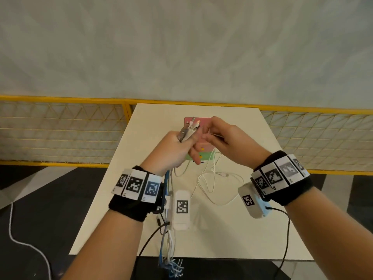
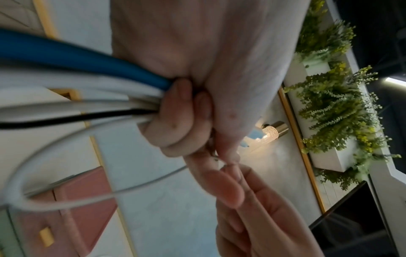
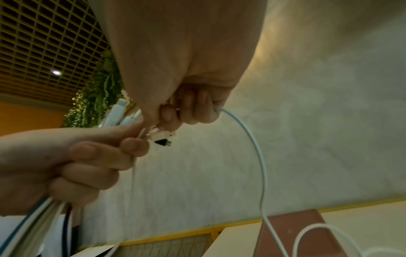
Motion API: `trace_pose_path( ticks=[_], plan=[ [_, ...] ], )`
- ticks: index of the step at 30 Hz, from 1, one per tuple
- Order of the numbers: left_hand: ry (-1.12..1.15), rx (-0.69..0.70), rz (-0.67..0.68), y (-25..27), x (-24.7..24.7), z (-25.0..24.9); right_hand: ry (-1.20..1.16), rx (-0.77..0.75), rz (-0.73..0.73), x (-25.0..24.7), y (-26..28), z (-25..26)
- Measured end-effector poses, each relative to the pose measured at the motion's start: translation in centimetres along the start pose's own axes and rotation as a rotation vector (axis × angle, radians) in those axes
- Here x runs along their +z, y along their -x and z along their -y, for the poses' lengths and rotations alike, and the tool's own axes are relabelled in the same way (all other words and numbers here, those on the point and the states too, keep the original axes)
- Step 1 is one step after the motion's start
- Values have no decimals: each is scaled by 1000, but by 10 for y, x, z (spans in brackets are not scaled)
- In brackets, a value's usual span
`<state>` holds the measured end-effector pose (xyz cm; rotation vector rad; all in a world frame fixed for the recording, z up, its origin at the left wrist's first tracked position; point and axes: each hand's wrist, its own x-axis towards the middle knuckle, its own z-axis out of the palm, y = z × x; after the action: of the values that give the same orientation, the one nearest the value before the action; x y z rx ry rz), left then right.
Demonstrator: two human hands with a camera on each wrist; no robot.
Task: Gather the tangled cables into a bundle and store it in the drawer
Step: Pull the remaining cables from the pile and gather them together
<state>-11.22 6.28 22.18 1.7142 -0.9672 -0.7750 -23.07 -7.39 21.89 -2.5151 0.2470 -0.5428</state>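
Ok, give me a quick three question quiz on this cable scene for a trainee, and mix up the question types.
1. True or false: the left hand grips a bunch of cables with the plugs sticking up.
2. Which colour is not in that bunch? A blue, B black, C red.
3. Fill in: the right hand holds a thin ___ cable that trails down to the table.

Key: 1 true; 2 C; 3 white.
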Motion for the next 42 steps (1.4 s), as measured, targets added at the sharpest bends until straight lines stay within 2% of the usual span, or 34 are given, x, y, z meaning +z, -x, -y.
trace_pose_path(
  ticks=[2, 5, 9, 11, 13, 15, 17, 19, 23, 27, 29, 30, 32, 34, 36, 38, 42],
  plan=[
    [48, 12, -125, -2, -7, 2, -32, 44, 34, -7, 3, -6],
    [136, 30, -397, -8, -19, 7, -21, 120, 77, -14, 9, -22],
    [117, 59, -507, -12, -18, 10, 47, 127, 92, -10, 8, -35],
    [102, 116, -503, -10, -11, 6, 85, 99, 91, -7, 4, -34],
    [32, 171, -387, -9, -1, 2, 98, 33, 74, -6, -3, -26],
    [-112, 162, -236, -9, 7, -2, 95, -70, 65, -5, -11, -16],
    [-167, 121, -187, -10, 8, -4, 104, -123, 86, -9, -17, -11],
    [-136, 106, -250, -11, -2, -5, 116, -81, 97, -15, -18, -16],
    [-38, 120, -480, -11, -19, 0, 120, 70, 91, -24, -11, -42],
    [-39, 93, -550, -15, -22, 4, 108, 117, 84, -19, -17, -40],
    [-85, 143, -550, -13, -19, 0, 127, 109, 76, -17, -19, -34],
    [-105, 184, -517, -10, -16, -3, 148, 89, 82, -15, -20, -29],
    [-206, 220, -368, -8, -7, -8, 184, 35, 87, -10, -22, -17],
    [-350, 183, -226, -11, 0, -7, 242, 2, 70, -7, -25, -5],
    [-387, 140, -199, -14, -2, -4, 268, -1, 53, -8, -25, 0],
    [-381, 144, -282, -15, -12, -3, 165, 45, 52, -14, -19, -7],
    [-222, 177, -587, -18, -39, 4, -46, 221, 96, -21, -1, -34]
  ],
)
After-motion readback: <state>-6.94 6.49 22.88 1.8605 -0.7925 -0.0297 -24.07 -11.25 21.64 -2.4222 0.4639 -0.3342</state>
